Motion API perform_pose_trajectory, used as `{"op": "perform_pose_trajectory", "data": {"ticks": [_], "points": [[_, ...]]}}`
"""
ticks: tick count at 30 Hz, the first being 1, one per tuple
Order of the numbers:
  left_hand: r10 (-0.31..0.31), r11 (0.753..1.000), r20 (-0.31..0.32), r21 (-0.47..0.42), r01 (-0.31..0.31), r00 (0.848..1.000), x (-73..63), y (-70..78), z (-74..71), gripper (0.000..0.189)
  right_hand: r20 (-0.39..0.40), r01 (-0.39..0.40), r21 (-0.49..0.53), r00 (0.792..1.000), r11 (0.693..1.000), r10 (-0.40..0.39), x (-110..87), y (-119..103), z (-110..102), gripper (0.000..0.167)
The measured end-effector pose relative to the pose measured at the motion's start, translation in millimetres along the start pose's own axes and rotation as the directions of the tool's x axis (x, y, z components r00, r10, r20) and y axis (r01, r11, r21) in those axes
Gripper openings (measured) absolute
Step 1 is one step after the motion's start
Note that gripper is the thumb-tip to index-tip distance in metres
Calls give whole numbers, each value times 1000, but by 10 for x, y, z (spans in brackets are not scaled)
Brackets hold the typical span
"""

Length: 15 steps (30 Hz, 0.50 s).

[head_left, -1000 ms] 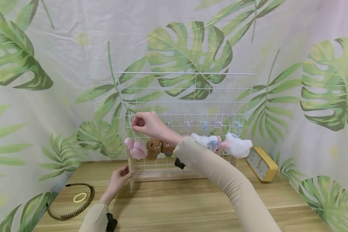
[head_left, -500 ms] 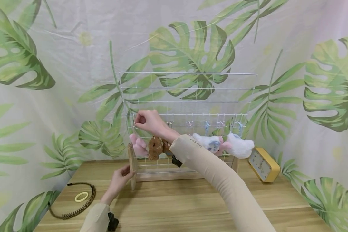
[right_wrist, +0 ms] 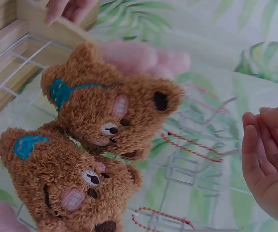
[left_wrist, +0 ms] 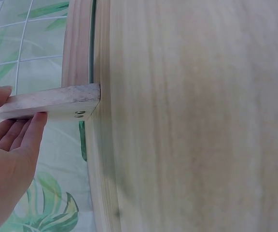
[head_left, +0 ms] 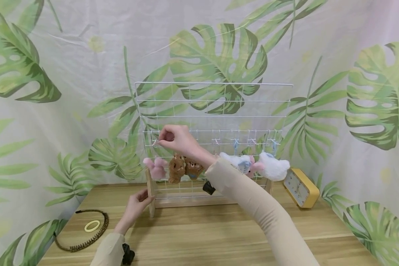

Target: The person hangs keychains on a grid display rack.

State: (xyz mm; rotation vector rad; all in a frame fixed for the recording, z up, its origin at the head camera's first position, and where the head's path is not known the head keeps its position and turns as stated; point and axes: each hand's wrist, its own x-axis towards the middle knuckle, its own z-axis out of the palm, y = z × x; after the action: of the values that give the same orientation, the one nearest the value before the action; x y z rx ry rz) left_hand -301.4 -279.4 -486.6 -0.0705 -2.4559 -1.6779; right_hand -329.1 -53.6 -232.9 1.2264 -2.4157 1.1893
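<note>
My left hand (head_left: 136, 205) grips the left wooden upright (left_wrist: 52, 99) of a white wire grid rack (head_left: 212, 84), thumb on one face and fingers on the other. My right hand (head_left: 179, 139) is beside the leftmost hook, fingers curled and thumb tip against the index fingertip; in the right wrist view nothing shows between them. A pink plush charm (head_left: 157, 169) hangs by a pink cord (head_left: 154, 142) on that hook. Two brown bear plush charms (right_wrist: 110, 96) hang to its right, on red beaded chains (right_wrist: 192, 147). My right wrist hides part of the hook row.
White plush charms (head_left: 274, 167) with blue cords and a pink one hang on the rack's right side. A yellow alarm clock (head_left: 302, 188) stands at the table's right. At the left lie a brown braided headband (head_left: 86, 244) and a pale yellow ring (head_left: 92, 226).
My right hand has shifted slightly right and up from the leftmost hook, uncovering the pink cord on it. The pink plush swings and now hangs straighter. My left hand stays on the upright.
</note>
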Motion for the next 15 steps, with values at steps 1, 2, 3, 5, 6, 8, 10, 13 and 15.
{"op": "perform_pose_trajectory", "data": {"ticks": [1,2,3,5,6,8,10,13,15], "points": [[0,1000,-1,3,0,1000,-2,-2,-8,54,-7,7,19,1000,1000,-7,-49,-11,-19,6],[-1,1000,-5,6,1,1000,-1,-7,-14,54,-11,14,40,1000,999,-14,-100,-13,-35,6],[0,1000,-7,13,0,1000,0,-12,-20,54,-14,20,59,1000,998,-19,-159,-13,-51,6],[1,1000,-10,19,-1,1000,2,-20,-30,55,-7,25,80,1000,996,-25,-297,-7,-81,6],[2,1000,-12,20,-1,1000,2,-21,-33,55,-3,27,81,1000,996,-27,-375,2,-95,6],[4,1000,-10,23,-4,1000,7,-26,-41,56,11,35,83,999,996,-36,-552,48,-110,6],[8,1000,-8,27,-8,1000,15,-29,-51,56,27,55,63,998,996,-57,-740,132,-105,5],[17,999,-12,42,-17,1000,31,-26,-71,55,47,92,27,995,995,-93,-1018,322,-61,5],[25,998,-18,65,-24,1000,41,-23,-86,55,61,84,15,995,996,-85,-1203,459,-25,5]]}}
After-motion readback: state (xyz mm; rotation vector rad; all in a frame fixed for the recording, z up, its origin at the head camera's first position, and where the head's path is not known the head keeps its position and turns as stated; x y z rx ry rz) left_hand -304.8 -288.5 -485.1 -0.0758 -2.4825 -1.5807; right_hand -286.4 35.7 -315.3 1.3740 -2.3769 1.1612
